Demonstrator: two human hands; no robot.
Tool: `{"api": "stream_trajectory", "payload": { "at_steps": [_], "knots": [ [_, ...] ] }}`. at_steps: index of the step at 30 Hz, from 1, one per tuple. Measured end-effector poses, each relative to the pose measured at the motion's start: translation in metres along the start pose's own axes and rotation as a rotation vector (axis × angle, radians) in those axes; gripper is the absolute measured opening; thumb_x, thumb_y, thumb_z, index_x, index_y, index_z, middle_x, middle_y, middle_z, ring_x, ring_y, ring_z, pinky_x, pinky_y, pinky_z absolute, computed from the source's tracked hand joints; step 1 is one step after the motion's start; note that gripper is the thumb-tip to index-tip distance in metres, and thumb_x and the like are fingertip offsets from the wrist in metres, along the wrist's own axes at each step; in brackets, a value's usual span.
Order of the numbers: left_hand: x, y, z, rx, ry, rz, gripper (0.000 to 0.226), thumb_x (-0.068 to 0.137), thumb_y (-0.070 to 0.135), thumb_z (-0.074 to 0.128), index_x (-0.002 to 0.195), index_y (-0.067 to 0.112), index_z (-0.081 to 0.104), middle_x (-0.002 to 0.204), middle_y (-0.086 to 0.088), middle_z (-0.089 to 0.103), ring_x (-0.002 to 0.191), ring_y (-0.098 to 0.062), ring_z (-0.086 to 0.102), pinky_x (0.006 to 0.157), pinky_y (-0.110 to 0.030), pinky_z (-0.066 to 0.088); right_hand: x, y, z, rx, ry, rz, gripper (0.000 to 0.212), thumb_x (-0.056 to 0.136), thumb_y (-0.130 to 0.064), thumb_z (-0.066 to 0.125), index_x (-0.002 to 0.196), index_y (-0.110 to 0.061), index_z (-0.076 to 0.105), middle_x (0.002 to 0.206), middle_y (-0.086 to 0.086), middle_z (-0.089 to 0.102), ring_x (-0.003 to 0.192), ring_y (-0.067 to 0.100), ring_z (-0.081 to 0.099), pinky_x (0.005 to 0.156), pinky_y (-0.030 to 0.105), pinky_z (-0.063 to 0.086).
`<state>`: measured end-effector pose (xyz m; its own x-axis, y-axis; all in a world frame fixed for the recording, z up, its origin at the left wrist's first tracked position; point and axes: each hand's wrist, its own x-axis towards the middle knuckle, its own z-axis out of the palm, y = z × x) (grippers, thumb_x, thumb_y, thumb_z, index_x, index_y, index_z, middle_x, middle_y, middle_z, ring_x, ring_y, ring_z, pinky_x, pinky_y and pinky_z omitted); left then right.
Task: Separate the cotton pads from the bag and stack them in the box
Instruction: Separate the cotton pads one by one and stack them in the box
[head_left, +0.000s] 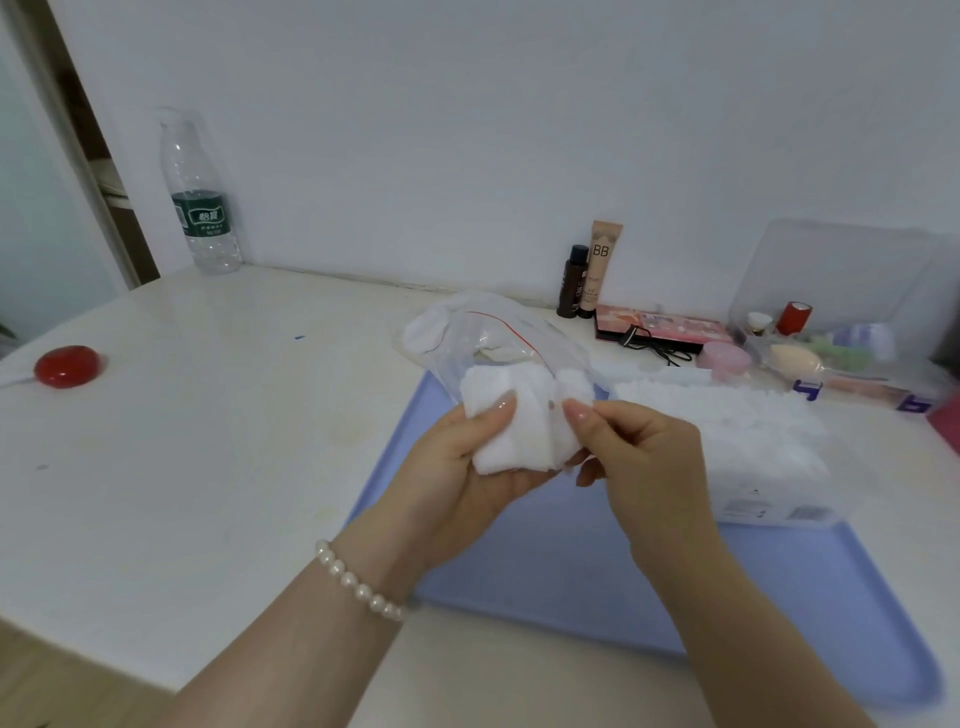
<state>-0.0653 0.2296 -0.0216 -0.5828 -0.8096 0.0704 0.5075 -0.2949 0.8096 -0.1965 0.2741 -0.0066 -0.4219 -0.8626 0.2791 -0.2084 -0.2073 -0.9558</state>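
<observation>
My left hand (467, 462) grips a small stack of white cotton pads (524, 431) above the blue tray (571, 571), thumb on top. My right hand (639, 452) pinches the stack's right edge between thumb and forefinger. A clear zip bag (483, 332) with a red seal line lies just behind the pads, with more white material inside. To the right stands a clear box (753, 452) filled with white cotton pads, on the tray.
A water bottle (200, 202) stands at the back left and a red round object (67, 366) lies at the left edge of the white table. Cosmetics (597, 275), a palette (665, 327), a cable and an open clear organiser (831, 332) crowd the back right.
</observation>
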Motion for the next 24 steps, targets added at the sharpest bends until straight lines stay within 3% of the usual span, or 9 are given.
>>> {"api": "stream_trajectory", "payload": {
  "at_steps": [3, 6, 8, 11, 15, 19, 22, 24],
  "knots": [
    [-0.001, 0.000, -0.003, 0.016, -0.040, -0.015, 0.041, 0.087, 0.020, 0.048, 0.121, -0.001, 0.055, 0.123, -0.021, 0.061, 0.109, -0.032, 0.061, 0.101, -0.044, 0.046, 0.001, -0.003, -0.005, 0.077, -0.033, 0.059, 0.024, 0.087, -0.008, 0.061, 0.065, -0.014, 0.069, 0.047, 0.000, 0.060, 0.042, 0.010, 0.049, 0.045, 0.017, 0.044],
    [0.001, -0.002, -0.001, 0.018, 0.058, -0.018, 0.033, 0.087, 0.014, 0.057, 0.115, -0.003, 0.059, 0.115, -0.019, 0.066, 0.107, -0.030, 0.064, 0.093, -0.037, 0.051, 0.002, -0.005, -0.005, 0.143, -0.058, 0.121, 0.026, 0.090, -0.010, 0.056, 0.067, -0.011, 0.067, 0.050, -0.002, 0.058, 0.045, 0.009, 0.049, 0.047, 0.019, 0.043],
    [0.002, -0.001, -0.001, -0.047, 0.120, 0.006, 0.024, 0.085, 0.012, 0.054, 0.101, 0.003, 0.070, 0.107, -0.015, 0.070, 0.100, -0.026, 0.067, 0.090, -0.037, 0.053, 0.004, -0.007, -0.006, 0.277, -0.047, 0.185, 0.028, 0.093, -0.012, 0.051, 0.067, -0.008, 0.059, 0.054, -0.001, 0.054, 0.049, 0.010, 0.047, 0.048, 0.024, 0.041],
    [0.003, 0.002, -0.001, -0.095, 0.188, 0.028, 0.032, 0.091, 0.006, 0.046, 0.080, 0.009, 0.076, 0.096, -0.011, 0.073, 0.087, -0.022, 0.070, 0.086, -0.038, 0.053, 0.007, -0.009, -0.010, 0.493, 0.000, 0.243, 0.030, 0.096, -0.011, 0.043, 0.066, -0.011, 0.047, 0.061, 0.001, 0.050, 0.057, 0.014, 0.047, 0.046, 0.025, 0.038],
    [0.005, 0.000, -0.005, 0.009, 0.285, -0.007, 0.022, 0.095, 0.007, 0.046, 0.108, -0.001, 0.062, 0.099, -0.013, 0.072, 0.087, -0.022, 0.070, 0.080, -0.032, 0.056, 0.008, -0.014, -0.014, 0.648, -0.049, 0.251, 0.018, 0.089, -0.012, 0.048, 0.073, -0.009, 0.055, 0.069, 0.004, 0.060, 0.061, 0.017, 0.059, 0.043, 0.025, 0.045],
    [0.005, -0.004, -0.005, 0.098, 0.274, -0.074, 0.027, 0.095, 0.009, 0.048, 0.114, -0.008, 0.058, 0.110, -0.025, 0.066, 0.091, -0.028, 0.065, 0.079, -0.032, 0.056, 0.004, -0.016, -0.012, 0.488, -0.194, 0.219, 0.014, 0.076, -0.019, 0.057, 0.074, -0.006, 0.058, 0.065, 0.008, 0.063, 0.047, 0.022, 0.060, 0.038, 0.023, 0.044],
    [0.001, -0.004, 0.002, 0.143, 0.175, -0.108, 0.022, 0.092, 0.005, 0.049, 0.104, -0.006, 0.064, 0.099, -0.027, 0.067, 0.076, -0.027, 0.062, 0.081, -0.034, 0.055, 0.001, -0.010, -0.006, 0.357, -0.160, 0.199, 0.010, 0.087, -0.011, 0.056, 0.078, -0.006, 0.058, 0.061, 0.008, 0.065, 0.044, 0.027, 0.062, 0.037, 0.024, 0.046],
    [0.000, -0.004, 0.003, 0.116, 0.136, -0.117, 0.027, 0.090, 0.010, 0.051, 0.108, -0.006, 0.063, 0.097, -0.027, 0.064, 0.078, -0.032, 0.056, 0.085, -0.037, 0.054, 0.000, -0.008, -0.004, 0.288, -0.106, 0.183, 0.011, 0.090, -0.009, 0.055, 0.079, -0.009, 0.058, 0.057, 0.008, 0.063, 0.043, 0.029, 0.062, 0.037, 0.025, 0.047]
  ]
}}
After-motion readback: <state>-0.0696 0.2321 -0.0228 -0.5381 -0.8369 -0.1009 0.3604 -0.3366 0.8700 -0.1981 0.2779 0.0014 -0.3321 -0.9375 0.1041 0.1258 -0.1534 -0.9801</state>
